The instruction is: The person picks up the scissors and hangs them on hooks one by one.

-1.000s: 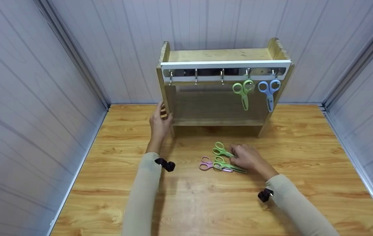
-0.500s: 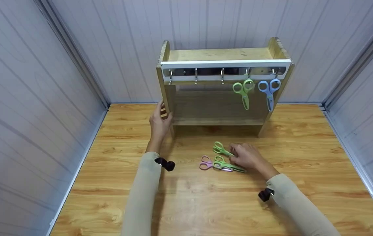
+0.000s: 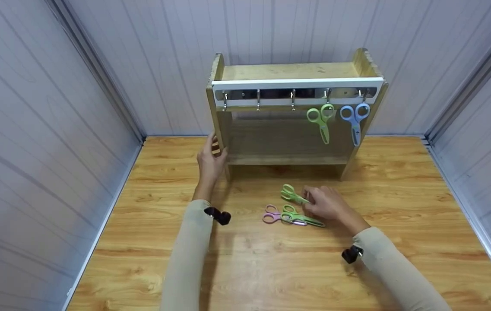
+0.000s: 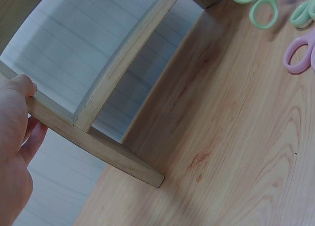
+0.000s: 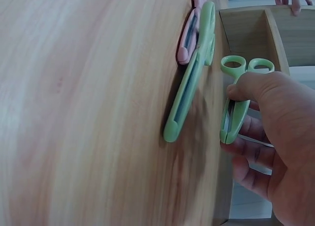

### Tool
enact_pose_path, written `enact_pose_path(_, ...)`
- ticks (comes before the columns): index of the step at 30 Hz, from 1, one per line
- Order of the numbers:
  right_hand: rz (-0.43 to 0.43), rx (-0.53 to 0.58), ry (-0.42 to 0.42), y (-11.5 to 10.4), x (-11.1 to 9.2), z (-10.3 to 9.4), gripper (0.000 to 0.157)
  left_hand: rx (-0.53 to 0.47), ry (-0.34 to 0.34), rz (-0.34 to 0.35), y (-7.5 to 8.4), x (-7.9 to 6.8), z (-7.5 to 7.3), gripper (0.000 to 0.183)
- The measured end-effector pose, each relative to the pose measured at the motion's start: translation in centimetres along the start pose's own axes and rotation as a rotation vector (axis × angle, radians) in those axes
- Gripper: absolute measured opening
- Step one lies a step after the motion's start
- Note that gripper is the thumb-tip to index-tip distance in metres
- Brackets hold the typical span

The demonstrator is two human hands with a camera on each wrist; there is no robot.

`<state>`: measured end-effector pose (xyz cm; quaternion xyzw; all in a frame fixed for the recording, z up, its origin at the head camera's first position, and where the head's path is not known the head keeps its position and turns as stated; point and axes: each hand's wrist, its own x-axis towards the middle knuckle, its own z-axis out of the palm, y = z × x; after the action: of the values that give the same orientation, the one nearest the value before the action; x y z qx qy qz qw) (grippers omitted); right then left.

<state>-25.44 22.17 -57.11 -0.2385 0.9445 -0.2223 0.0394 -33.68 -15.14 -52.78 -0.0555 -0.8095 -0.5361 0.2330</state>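
Observation:
My left hand (image 3: 210, 162) grips the left side panel of a wooden shelf (image 3: 288, 160); in the left wrist view its thumb lies on one face and fingers on the other. My right hand (image 3: 325, 203) pinches small green scissors (image 5: 240, 118) by the blades, handles pointing away from the palm. Below them on the wood-grain surface lie another pair of green scissors (image 3: 303, 219) and pink scissors (image 3: 270, 214), the green partly over the pink. From the shelf's hook rail (image 3: 271, 103) hang green scissors (image 3: 324, 129) and blue scissors (image 3: 355, 125), on the two rightmost hooks.
Three hooks (image 3: 258, 101) at the left and middle of the rail carry nothing. Ribbed panel walls (image 3: 176, 65) stand behind and on both sides. A small black camera (image 3: 219, 216) sits on each wrist.
My right hand has risen slightly with the green scissors, most of it in the last half second. My left hand keeps its grip on the shelf.

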Motion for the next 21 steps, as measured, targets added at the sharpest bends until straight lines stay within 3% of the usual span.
enact_pose_path(21, 0.023, 0.012, 0.013, -0.9, 0.3, -1.5, 0.006, 0.026, -0.002, -0.012, 0.1, 0.0, 0.0, 0.060)
